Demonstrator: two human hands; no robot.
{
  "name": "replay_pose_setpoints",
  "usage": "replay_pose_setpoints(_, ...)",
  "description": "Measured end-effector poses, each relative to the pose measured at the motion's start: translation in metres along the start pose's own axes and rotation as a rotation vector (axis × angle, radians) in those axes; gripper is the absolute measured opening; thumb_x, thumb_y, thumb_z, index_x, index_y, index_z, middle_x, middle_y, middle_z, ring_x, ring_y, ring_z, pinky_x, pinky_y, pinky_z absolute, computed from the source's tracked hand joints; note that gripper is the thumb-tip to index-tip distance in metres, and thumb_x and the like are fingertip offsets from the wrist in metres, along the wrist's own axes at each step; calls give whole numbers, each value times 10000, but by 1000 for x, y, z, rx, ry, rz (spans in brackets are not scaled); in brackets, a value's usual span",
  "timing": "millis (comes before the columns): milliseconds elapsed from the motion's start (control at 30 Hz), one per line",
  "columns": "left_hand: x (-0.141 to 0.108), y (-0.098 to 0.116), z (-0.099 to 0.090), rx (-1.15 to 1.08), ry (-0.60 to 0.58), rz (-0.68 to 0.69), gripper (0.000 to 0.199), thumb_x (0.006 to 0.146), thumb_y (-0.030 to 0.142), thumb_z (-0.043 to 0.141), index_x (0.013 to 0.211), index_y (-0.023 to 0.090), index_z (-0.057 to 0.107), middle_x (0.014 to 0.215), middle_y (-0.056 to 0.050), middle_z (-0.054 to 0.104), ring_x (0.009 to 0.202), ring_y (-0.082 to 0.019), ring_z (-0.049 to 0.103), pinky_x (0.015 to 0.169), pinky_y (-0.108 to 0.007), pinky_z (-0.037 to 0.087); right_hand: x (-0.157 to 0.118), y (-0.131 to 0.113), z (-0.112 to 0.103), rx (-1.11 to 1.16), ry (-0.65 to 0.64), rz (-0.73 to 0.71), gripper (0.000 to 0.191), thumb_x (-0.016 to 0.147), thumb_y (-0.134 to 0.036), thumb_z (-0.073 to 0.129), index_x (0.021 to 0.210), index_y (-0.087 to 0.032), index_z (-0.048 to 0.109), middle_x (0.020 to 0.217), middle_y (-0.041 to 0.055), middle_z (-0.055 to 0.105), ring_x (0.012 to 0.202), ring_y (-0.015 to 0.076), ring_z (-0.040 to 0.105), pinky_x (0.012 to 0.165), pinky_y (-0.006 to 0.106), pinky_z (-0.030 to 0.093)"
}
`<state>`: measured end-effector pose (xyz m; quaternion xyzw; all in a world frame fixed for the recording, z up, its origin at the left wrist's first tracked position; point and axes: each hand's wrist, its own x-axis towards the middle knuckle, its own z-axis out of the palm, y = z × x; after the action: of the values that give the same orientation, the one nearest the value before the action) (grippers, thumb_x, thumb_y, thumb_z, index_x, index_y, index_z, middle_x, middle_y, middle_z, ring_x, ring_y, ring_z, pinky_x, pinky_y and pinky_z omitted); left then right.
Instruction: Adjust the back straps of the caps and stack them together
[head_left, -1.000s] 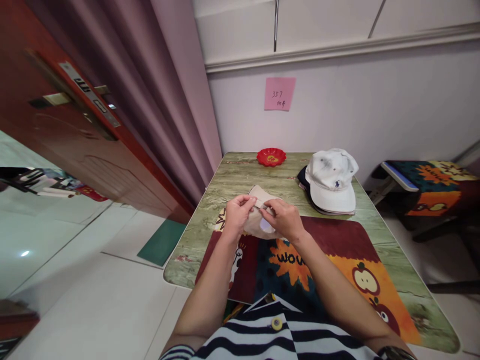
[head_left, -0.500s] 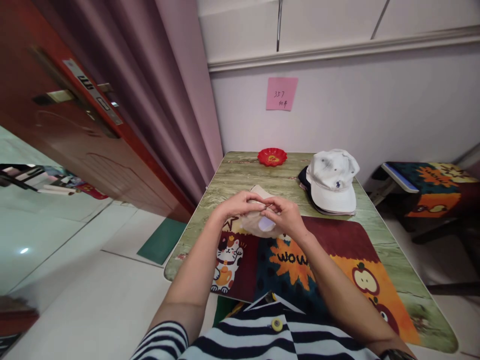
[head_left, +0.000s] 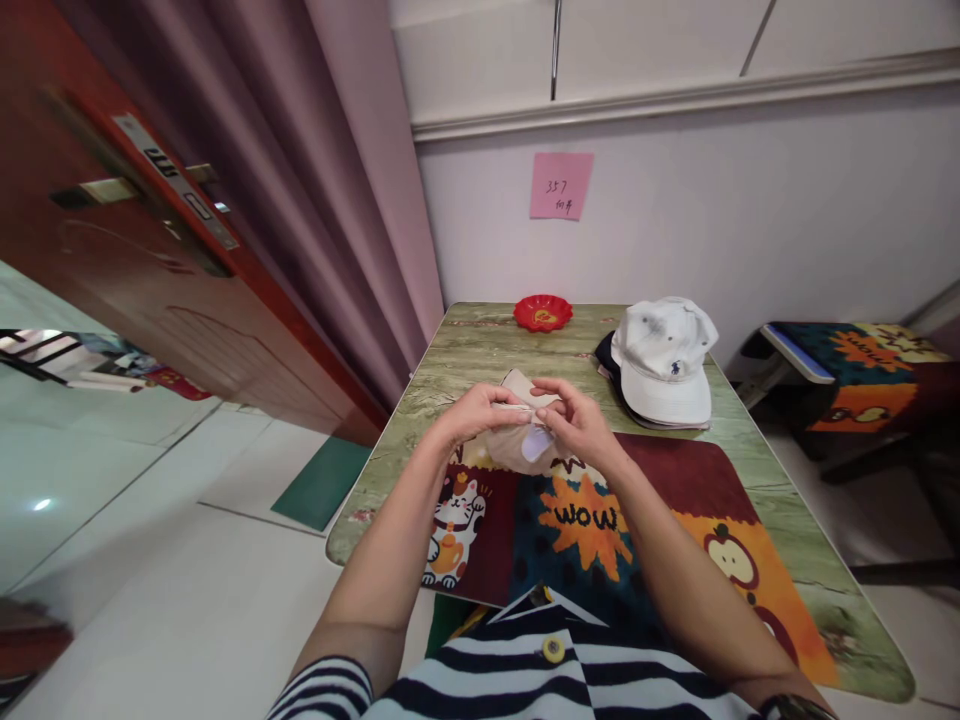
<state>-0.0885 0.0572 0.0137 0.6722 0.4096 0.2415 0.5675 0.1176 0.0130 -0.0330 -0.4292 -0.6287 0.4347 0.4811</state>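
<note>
A beige baseball cap is in front of me, over the far edge of the patterned mat. Its back faces me, with an opening through which the mat or table shows pale. My left hand is closed on the cap's back strap from the left. From the right, my right hand pinches the strap's other end between thumb and fingers, with its index finger raised. The fingers hide the strap's fastening. Part of the brim pokes out beyond the hands.
A white cap tops a stack of caps at the table's back right. A red scalloped dish stands near the wall, below a pink note. To the left is a wooden door beside a mauve curtain.
My right hand's fingers have shifted on the strap, and its index finger has lifted away from my left hand. The cap stays in nearly the same place.
</note>
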Motion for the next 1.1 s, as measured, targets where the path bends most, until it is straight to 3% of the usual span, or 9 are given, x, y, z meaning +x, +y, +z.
replay_pose_setpoints(333, 0, -5, 5, -84, -66, -41, 308, 701, 444, 821, 667, 161, 706, 536, 17, 519, 483, -83, 400, 480, -227, 249, 0, -7, -12, 12, -53, -3, 471, 888, -343, 572, 1340, -211, 576, 1210, 75, 706, 544, 87, 418, 522, 250, 364)
replay_pose_setpoints(567, -3, -2, 12, -129, -30, -79, 338, 687, 455, 823, 671, 146, 686, 505, 30, 504, 463, -71, 382, 485, -230, 242, 4, -2, -19, -34, -9, -39, 430, 942, -373, 529, 1329, -201, 603, 1208, 91, 714, 670, 130, 546, 609, 265, 424)
replay_pose_setpoints(700, -5, -3, 11, -198, 56, -82, 364, 669, 460, 830, 667, 139, 659, 496, 39, 500, 454, -58, 360, 482, -226, 228, 1, -2, -29, -130, 15, -44, 389, 969, -464, 530, 1183, -188, 701, 1033, 71, 744, 789, 174, 606, 669, 274, 452)
replay_pose_setpoints(833, -6, -3, 12, -181, 60, -78, 399, 662, 488, 836, 679, 137, 648, 520, 37, 510, 473, -63, 380, 494, -224, 248, -5, -3, -34, -234, -80, 4, 403, 935, -534, 580, 873, -176, 754, 782, 35, 691, 702, 169, 578, 604, 265, 419)
replay_pose_setpoints(1100, -6, -3, 17, -89, -19, -90, 432, 604, 474, 880, 801, 134, 701, 628, 35, 558, 538, -76, 426, 533, -229, 293, -7, -5, -21, -142, -197, 148, 339, 881, -476, 621, 933, -172, 762, 687, 6, 618, 538, 113, 468, 474, 226, 341)
